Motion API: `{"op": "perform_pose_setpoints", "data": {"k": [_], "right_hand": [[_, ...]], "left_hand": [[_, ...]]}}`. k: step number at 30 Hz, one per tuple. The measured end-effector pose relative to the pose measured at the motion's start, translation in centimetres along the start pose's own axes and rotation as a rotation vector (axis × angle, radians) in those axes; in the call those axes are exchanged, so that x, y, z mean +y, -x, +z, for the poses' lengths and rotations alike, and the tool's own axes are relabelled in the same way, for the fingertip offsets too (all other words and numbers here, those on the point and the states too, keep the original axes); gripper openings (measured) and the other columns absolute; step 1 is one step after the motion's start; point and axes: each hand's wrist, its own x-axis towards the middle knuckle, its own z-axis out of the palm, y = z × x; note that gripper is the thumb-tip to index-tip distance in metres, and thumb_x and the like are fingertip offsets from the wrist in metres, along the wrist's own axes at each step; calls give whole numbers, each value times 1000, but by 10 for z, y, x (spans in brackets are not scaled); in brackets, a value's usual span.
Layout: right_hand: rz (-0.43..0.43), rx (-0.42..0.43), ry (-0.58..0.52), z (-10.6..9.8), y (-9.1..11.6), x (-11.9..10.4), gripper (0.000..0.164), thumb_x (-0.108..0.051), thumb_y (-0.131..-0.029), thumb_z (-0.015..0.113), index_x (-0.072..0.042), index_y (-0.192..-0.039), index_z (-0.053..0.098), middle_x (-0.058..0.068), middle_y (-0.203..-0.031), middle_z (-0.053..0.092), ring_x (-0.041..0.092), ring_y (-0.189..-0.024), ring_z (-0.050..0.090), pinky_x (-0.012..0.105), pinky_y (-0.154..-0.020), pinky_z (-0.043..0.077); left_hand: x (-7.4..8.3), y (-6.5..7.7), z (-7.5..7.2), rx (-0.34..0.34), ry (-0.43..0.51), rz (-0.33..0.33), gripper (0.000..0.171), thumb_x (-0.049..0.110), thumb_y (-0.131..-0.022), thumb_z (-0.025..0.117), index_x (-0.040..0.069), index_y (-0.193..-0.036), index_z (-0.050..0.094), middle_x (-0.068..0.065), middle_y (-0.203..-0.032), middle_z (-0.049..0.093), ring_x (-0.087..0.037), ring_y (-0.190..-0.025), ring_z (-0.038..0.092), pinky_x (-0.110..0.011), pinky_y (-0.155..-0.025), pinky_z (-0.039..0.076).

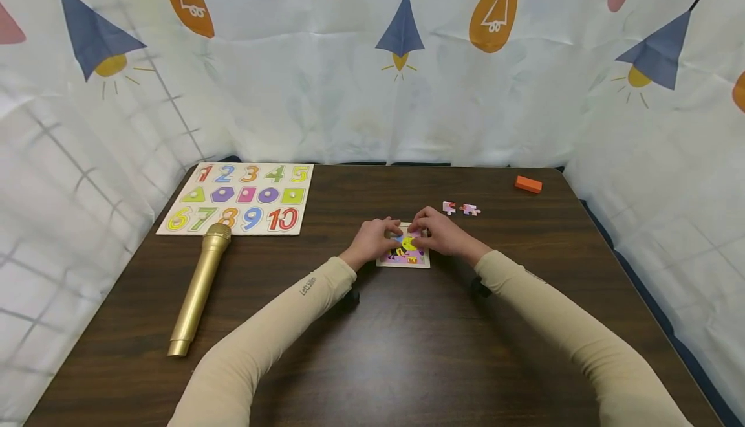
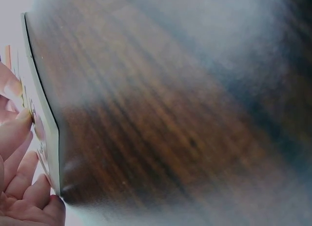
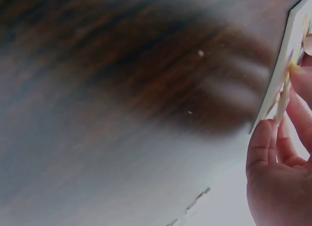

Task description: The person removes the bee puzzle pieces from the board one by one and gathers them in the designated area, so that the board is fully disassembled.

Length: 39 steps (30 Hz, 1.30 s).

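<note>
A small square jigsaw puzzle board (image 1: 403,263) with a pale frame and a yellow, black and pink picture lies flat between both hands in the head view. My left hand (image 1: 374,240) grips its left side; in the left wrist view the thumb rests on the picture and the curled fingers (image 2: 30,172) meet the frame's corner. From the right, my right hand (image 1: 443,234) reaches over the far right part. A tilted puzzle piece (image 3: 283,103) shows between its thumb and fingers in the right wrist view. The hands cover the board's upper part.
Two loose pink puzzle pieces (image 1: 470,209) lie beyond the right hand. An orange block (image 1: 528,184) sits at the far right. At the left are a number-and-shape board (image 1: 238,183) and a gold microphone (image 1: 199,291), its head by that board's near edge. Printed curtains surround the brown table (image 1: 401,349).
</note>
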Motion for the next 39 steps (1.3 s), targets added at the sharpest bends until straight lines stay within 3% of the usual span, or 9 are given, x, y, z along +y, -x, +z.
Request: {"op": "perform_pose_setpoints", "data": {"k": [9, 19, 39], "right_hand": [[23, -3, -8, 1, -4, 1, 18, -14, -91, 70, -7, -107, 74, 11, -117, 57, 26, -102, 53, 41, -87, 46], [127, -19, -98, 2, -5, 1, 20, -12, -91, 69, -7, -109, 74, 10, -121, 57, 26, -106, 54, 43, -91, 47], [192, 48, -173, -11, 4, 10, 29, -17, -89, 73, -8, -117, 72, 11, -126, 58, 30, -119, 52, 49, -101, 40]], "left_hand": [[0, 0, 1, -1, -16, -3, 24, 15, -89, 71, 7, -112, 73, -4, -137, 58, -24, -137, 42, -42, -111, 34], [0, 0, 1, -9, -7, -14, 25, 15, -90, 71, 6, -113, 73, -4, -138, 58, -25, -138, 41, -43, -112, 33], [1, -2, 0, -2, -15, -18, 25, 15, -90, 71, 7, -113, 73, -4, -138, 57, -24, -138, 41, -42, -113, 31]]}}
